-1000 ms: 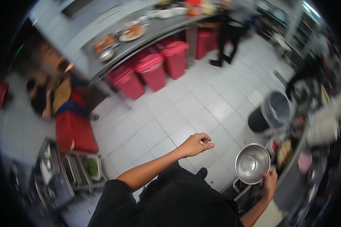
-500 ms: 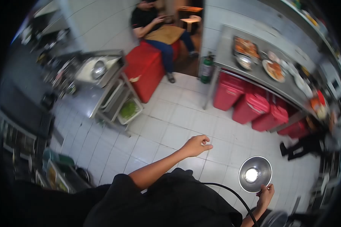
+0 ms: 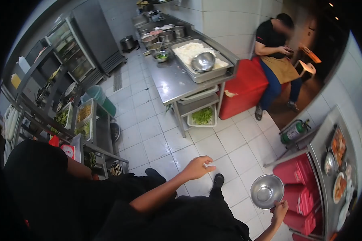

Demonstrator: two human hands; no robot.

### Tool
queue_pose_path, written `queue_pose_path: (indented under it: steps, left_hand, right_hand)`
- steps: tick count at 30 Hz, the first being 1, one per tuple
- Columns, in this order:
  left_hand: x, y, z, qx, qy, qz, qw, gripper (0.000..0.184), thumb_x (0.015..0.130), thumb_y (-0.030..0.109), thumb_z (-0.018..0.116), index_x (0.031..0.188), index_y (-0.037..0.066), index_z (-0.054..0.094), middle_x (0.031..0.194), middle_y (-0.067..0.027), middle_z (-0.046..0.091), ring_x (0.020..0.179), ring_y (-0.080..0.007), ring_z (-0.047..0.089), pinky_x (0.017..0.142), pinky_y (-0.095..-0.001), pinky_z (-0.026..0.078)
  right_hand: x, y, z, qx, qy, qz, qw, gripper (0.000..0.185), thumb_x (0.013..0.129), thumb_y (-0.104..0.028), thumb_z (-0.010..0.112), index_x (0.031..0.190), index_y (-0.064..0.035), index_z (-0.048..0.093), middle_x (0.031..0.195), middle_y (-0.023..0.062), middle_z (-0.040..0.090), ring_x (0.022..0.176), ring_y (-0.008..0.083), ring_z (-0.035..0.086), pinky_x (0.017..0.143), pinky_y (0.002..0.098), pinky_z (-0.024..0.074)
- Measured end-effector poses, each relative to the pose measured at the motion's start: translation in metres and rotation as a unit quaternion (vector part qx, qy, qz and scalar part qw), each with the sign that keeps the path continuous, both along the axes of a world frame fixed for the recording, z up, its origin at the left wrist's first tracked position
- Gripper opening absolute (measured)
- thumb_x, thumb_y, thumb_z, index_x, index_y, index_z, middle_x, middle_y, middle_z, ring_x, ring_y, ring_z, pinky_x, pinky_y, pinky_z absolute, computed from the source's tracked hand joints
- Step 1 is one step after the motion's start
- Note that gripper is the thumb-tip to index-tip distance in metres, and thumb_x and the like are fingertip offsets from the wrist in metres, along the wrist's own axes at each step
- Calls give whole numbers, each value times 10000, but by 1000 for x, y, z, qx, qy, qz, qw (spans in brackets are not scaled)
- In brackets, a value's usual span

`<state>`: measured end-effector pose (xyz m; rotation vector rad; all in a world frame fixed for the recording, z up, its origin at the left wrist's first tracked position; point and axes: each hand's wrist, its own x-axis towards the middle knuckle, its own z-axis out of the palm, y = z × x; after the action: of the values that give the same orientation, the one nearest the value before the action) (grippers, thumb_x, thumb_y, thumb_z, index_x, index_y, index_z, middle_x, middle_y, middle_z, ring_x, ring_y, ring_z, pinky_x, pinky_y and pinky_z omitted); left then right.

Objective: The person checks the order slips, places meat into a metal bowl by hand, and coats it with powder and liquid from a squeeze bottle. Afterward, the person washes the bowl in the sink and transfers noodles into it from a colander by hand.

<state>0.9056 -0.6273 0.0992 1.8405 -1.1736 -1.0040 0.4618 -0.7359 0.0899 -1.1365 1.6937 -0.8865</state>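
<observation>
A round stainless steel bowl (image 3: 265,191) is in my right hand (image 3: 279,212), gripped at its near rim over the tiled floor. It is tilted toward me, and its inside shows nothing in it. My left hand (image 3: 198,167) hangs in front of my body with nothing in it. Its fingers are loosely curled, with a gap to the thumb. Below it, a black shoe (image 3: 218,180) stands on the tiles.
A steel table (image 3: 165,86) holds a tray of white food (image 3: 185,54), a metal bowl (image 3: 203,62) and several pots. A person (image 3: 271,48) sits on a red box (image 3: 239,90). Red bins (image 3: 297,197) stand under the right counter (image 3: 330,128). Another person in black (image 3: 40,180) is close at left.
My view has swung left, bringing the steel table and left-hand shelves nearer the middle. The bowl stays in my right hand. A person in black now shows at left.
</observation>
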Motion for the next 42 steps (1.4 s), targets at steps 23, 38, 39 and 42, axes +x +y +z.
queue_pose_path:
  steps: [23, 38, 39, 42]
  left_hand:
    - [392, 77, -20, -7, 213, 459, 863, 411, 894, 255, 699, 1160, -40, 592, 1023, -121, 646, 831, -191, 658, 754, -321, 562]
    - [689, 37, 43, -93, 345, 432, 828, 265, 853, 14, 680, 1062, -47, 530, 949, -92, 569, 757, -169, 647, 652, -277, 603]
    - [707, 35, 40, -89, 331, 431, 834, 248, 839, -11, 681, 1032, -36, 527, 943, -84, 561, 783, -168, 644, 648, -286, 610]
    - [764, 29, 37, -102, 301, 420, 850, 220, 831, -25, 679, 988, -16, 525, 930, -72, 558, 803, -165, 637, 653, -297, 617]
  right_hand:
    - [692, -192, 43, 64, -98, 571, 813, 188, 816, -11, 650, 784, -42, 468, 623, 41, 532, 469, 113, 528, 405, 256, 421]
    - [1037, -124, 75, 103, -56, 626, 771, 211, 818, -88, 700, 812, -34, 497, 631, 32, 536, 476, 111, 529, 419, 261, 419]
    - [1056, -126, 74, 104, -55, 629, 769, 214, 818, -95, 705, 817, -33, 500, 631, 31, 536, 477, 113, 531, 419, 261, 420]
    - [1117, -134, 70, 106, -48, 632, 766, 216, 832, -126, 713, 843, -30, 520, 639, 34, 547, 478, 118, 531, 421, 259, 423]
